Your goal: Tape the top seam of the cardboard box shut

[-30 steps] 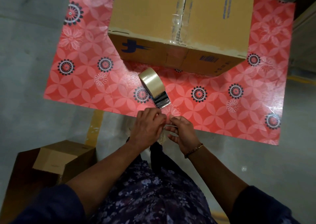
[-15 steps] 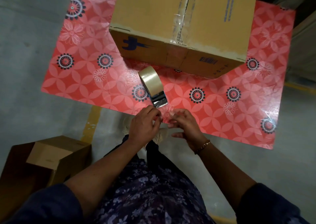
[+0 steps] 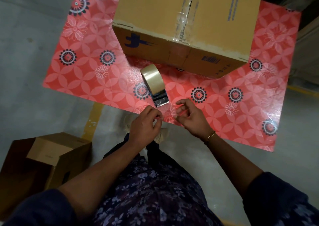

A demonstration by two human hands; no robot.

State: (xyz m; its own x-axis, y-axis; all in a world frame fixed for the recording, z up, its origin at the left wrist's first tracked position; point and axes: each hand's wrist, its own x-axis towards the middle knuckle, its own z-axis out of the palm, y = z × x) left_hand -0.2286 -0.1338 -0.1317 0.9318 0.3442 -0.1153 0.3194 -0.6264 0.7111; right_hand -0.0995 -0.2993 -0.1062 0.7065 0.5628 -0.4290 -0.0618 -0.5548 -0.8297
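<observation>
Big corrugated cardboard box (image 3: 186, 27) sits at 12 o'clock on the glossy red floral table cover (image 3: 89, 81), clear tape already shiny along its seam. Tan tape roll (image 3: 152, 78) in a metal-toothed dispenser lies just below it. Left hand (image 3: 144, 125) loosely curled, right hand (image 3: 192, 118) half open, both holding nothing I can make out. Open brown carton (image 3: 43, 158) at 8 o'clock.
</observation>
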